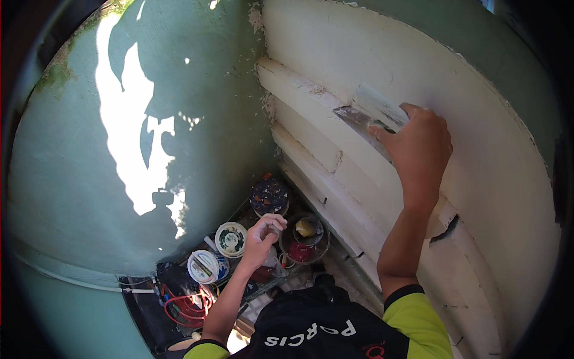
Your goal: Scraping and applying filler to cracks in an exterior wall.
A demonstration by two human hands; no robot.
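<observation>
My right hand (421, 143) is raised against the pale wall panel (472, 102), closed around a flat metal plastering trowel (363, 124). The trowel's blade lies near a ledge of the moulding (317, 93), and a greyish, translucent-looking flat area shows beside it. Exactly how the blade meets the wall is partly hidden by my fingers. My left hand (261, 238) hangs low over the buckets, its fingers whitened and loosely bent, the thumb apart from them. I see nothing held in it.
Below stand a dark splattered bucket (268, 196), a white-lidded tub (231, 239), a white tub with tools on top (203, 266) and a round basin (323, 245) with a small container inside. Red cable (190, 308) lies coiled at lower left. A green wall (197, 78) rises on the left.
</observation>
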